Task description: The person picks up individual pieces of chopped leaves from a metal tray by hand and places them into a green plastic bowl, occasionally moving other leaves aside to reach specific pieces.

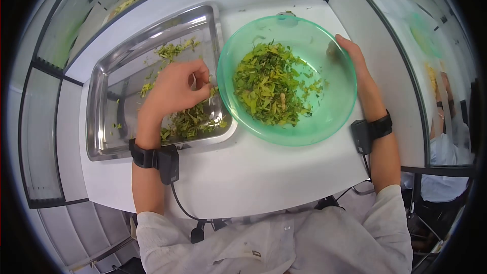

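A translucent green plastic bowl (332, 114) holds a heap of chopped green and yellowish leaves (269, 83), mostly on its left side. My right hand (352, 56) grips the bowl's right rim, with fingers partly showing through the wall. Over the metal tray (104, 106), my left hand (180, 86) is closed in a pinch beside the bowl's left rim. A bit of green shows by its fingertips, but I cannot make out whether it is held. Beneath that hand lie loose leaf pieces (190, 124), and more leaves (175, 49) are scattered toward the tray's far side.
Both bowl and tray stand on a white table (253, 177) with partition walls (390, 71) at its back and sides. Small leaf scraps lie behind the bowl. Each wrist wears a black strap with a small box and cable. Another person's white clothing (446, 167) shows at right.
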A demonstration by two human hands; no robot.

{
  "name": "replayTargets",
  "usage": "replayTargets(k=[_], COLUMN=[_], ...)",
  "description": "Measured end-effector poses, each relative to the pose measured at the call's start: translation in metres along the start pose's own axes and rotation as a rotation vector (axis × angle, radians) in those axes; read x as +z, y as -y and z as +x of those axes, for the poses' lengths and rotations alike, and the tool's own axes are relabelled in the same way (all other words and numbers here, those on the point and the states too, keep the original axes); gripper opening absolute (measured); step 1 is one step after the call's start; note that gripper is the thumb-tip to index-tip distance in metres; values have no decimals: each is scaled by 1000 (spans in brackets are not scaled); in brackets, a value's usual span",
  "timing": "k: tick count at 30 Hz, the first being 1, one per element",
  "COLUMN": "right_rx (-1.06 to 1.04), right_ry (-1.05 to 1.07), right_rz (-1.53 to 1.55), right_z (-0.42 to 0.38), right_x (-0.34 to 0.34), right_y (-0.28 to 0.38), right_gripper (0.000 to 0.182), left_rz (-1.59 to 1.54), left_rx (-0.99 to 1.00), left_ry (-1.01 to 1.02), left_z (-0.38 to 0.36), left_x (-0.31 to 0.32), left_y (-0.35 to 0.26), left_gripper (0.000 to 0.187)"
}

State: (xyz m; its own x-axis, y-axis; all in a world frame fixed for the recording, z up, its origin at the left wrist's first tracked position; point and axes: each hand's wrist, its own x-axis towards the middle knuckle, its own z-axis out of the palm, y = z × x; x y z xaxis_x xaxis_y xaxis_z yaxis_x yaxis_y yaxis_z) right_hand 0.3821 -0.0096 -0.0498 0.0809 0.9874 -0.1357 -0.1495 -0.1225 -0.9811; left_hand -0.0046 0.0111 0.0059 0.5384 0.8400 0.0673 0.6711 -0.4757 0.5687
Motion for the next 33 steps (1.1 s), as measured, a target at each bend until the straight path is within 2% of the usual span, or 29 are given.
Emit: replayTargets(k=[5, 8, 10, 12, 16, 18, 22, 33], right_rx=[12, 5, 0, 9, -39, -29, -6, -33], right_ry=[-25, 9, -4, -28, 19, 14, -28, 12], right_rz=[1, -18, -4, -30, -56, -56, -88, -29], right_z=[-2, -2, -3, -4, -6, -6, -8, 0], right_x=[4, 1, 4, 5, 3, 4, 9, 2], right_y=[4, 4, 5, 5, 3, 5, 10, 0], right_gripper=[32, 32, 32, 32, 33, 34, 33, 33], left_rz=[-21, 15, -25, -61, -224, -288, -261, -258], left_rx=[33, -53, -37, -25, 70, 119, 114, 155], left_ry=[-35, -90, -256, -277, -215, -98, -42, -92], left_z=[0, 1, 3, 3, -2, 0, 0, 0], left_x=[1, 0, 2, 1, 9, 12, 10, 10], left_y=[2, 2, 6, 1, -8, -11, -10, -11], left_gripper=[13, 11, 12, 11, 9, 13, 17, 16])
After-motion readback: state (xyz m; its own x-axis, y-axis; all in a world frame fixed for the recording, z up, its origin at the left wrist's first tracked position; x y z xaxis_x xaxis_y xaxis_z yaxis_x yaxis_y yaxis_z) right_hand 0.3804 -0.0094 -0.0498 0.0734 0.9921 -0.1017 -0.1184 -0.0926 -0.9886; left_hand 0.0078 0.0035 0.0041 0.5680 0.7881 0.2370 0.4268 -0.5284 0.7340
